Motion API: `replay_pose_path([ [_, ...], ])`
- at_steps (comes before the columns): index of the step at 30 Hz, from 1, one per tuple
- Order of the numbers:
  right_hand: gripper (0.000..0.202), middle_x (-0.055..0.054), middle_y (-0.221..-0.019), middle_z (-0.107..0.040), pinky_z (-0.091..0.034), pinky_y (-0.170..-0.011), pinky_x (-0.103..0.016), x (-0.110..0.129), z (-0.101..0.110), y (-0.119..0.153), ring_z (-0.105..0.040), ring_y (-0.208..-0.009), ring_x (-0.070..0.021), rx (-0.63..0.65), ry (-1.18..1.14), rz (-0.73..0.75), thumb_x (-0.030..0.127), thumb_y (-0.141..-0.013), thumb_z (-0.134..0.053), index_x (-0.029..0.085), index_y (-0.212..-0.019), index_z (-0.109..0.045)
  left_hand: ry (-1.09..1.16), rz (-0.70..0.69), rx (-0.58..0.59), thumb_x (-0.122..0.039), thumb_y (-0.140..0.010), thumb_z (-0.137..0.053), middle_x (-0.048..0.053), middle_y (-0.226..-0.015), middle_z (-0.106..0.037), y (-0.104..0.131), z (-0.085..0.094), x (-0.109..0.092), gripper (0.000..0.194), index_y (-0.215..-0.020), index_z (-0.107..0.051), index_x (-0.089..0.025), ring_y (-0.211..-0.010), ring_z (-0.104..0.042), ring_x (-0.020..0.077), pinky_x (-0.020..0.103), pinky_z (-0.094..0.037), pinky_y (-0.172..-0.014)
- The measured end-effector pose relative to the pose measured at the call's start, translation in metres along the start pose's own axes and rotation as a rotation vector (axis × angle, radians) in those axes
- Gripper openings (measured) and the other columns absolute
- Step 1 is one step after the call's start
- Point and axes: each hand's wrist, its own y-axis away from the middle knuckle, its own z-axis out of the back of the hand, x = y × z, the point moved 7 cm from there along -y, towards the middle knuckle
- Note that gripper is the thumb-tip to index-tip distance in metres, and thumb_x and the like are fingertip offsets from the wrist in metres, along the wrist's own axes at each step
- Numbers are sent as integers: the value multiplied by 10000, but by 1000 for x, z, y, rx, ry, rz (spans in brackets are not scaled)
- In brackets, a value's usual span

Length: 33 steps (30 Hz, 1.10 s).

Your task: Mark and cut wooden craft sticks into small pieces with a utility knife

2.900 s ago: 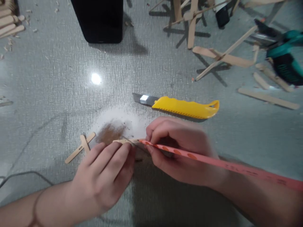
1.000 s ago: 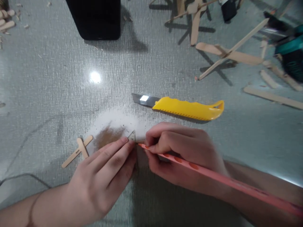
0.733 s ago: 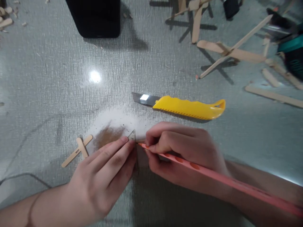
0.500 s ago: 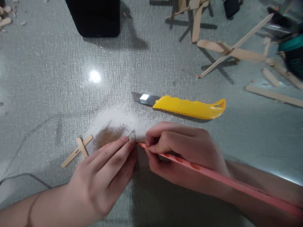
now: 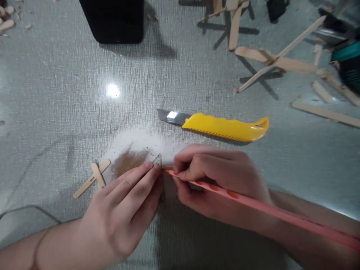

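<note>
My right hand (image 5: 219,187) is closed around a pink pencil (image 5: 253,202), its tip pointing left against a thin wooden stick (image 5: 168,167) that is mostly hidden by my fingers. My left hand (image 5: 126,206) presses with its fingers together on a small clear ruler or set square (image 5: 158,159), whose corner shows above the fingertips. The pencil tip is right beside the clear edge. Above my hands lies a yellow utility knife (image 5: 225,126) with its blade out, pointing left. Two crossed craft sticks (image 5: 97,175) rest left of my left hand.
A black object (image 5: 115,22) stands at the top edge. Assembled craft sticks (image 5: 295,64) and loose pieces lie at the upper right, near a teal and black item (image 5: 345,62). Brown dust (image 5: 129,161) covers a white patch. A thin cable (image 5: 30,206) runs at the left.
</note>
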Motion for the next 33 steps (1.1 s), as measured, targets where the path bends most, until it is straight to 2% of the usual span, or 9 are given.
replay_pose_path([
  [8, 234, 44, -752, -640, -503, -547, -198, -1, -1, 0, -588, -594, -75, 8, 3, -8, 46, -787, -617, 222, -714, -481, 3, -15, 12, -98, -939, -645, 181, -1392, -588, 0, 0, 0, 325, -1251, -631, -8, -1369, -529, 290, 395, -526, -1134],
  [14, 249, 46, -759, -639, -515, -583, -189, -2, -2, 0, -592, -607, -73, 32, 2, -37, 11, -770, -601, 224, -720, -482, -6, -37, 21, -128, -964, -611, 179, -1385, -596, 0, 1, 0, 320, -1262, -622, -13, -1367, -535, 285, 395, -526, -1141],
  [24, 264, 31, -787, -649, -538, -609, -204, -2, -1, 1, -614, -622, -88, 42, -7, -56, -9, -771, -596, 230, -733, -491, 2, -26, 14, -92, -932, -650, 188, -1376, -598, -1, 2, 0, 317, -1238, -631, -9, -1365, -534, 302, 415, -533, -1131],
  [33, 254, 39, -771, -653, -516, -590, -176, 0, 0, 0, -598, -617, -66, 41, -6, -33, -9, -744, -600, 220, -720, -495, -20, -48, 4, -76, -951, -599, 210, -1330, -620, -5, 4, -3, 235, -1169, -650, -2, -1342, -556, 324, 443, -563, -1089],
])
